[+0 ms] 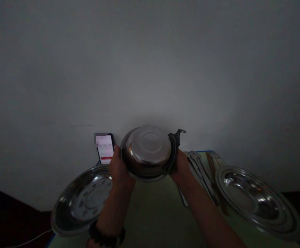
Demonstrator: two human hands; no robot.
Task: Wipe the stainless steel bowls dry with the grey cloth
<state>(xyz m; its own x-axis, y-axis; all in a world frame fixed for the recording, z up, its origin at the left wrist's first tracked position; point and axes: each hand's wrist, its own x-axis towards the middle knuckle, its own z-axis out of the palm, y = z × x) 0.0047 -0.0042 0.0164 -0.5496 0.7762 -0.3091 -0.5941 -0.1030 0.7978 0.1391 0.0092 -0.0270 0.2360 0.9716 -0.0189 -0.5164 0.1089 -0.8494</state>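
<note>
Holding one metal bowl [150, 144] between both hands, its base turned up toward the viewer. Left hand [119, 170] grasps the near left side, thumb up by the rim. Right hand [182, 163] is closed round one dark patterned cloth [174, 151], pressed against the bowl's right side; its fingers are mostly hidden. Bowl is raised over the table [155, 213], the wall [150, 69] beyond it.

Counts: one bowl in the hands; one wide metal basin [70, 203] left of the left hand, partly covered by that arm; one broad-rimmed metal dish [250, 196] well to the right of the right hand, several rim lines, cannot tell whether more are nested. Between right hand and dish, several metal utensils [201, 168] and slim brown sticks [213, 172]; exact numbers unclear, right forearm overlapping some.

Around: one phone [105, 148], screen lit, upright just beyond the left hand. One dark beaded bracelet [106, 236] on the left wrist. One white cable [36, 237] left of the left forearm, low. Light dim.
</note>
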